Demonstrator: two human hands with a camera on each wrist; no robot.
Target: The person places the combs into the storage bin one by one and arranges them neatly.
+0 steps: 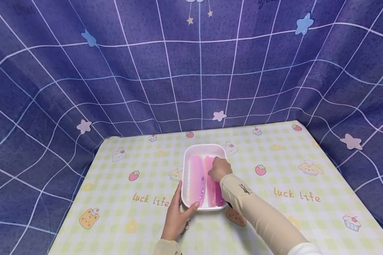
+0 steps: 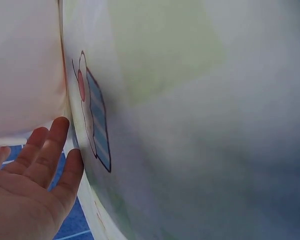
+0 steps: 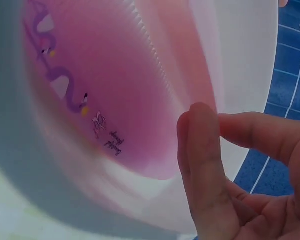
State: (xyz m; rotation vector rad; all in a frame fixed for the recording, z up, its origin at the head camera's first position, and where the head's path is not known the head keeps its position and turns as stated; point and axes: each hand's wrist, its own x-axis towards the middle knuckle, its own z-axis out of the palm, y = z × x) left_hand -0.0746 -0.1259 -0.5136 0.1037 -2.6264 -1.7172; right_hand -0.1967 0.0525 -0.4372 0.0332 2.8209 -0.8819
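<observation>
A white plastic tray point(image 1: 187, 150) stands on the table and holds two soft pink pencil cases. The left pencil case point(image 1: 196, 177) is pale pink, with a lilac edge carrying small prints. The right pencil case point(image 1: 212, 194) is deeper pink; its zip and purple flamingo prints show in the right wrist view. My left hand point(image 1: 176, 216) holds the tray's near left corner, thumb over the rim and fingers along the outer wall. Reaching inside, my right hand point(image 1: 221, 170) pinches the edge of the right pencil case point(image 3: 115, 75) between thumb and fingers.
A checked tablecloth point(image 1: 121, 184) with cartoon prints covers the table. Behind it and along both sides hangs a dark blue curtain point(image 1: 185, 88) with a white grid and stars. My right forearm in a beige sleeve point(image 1: 261, 209) crosses the tray's near right side.
</observation>
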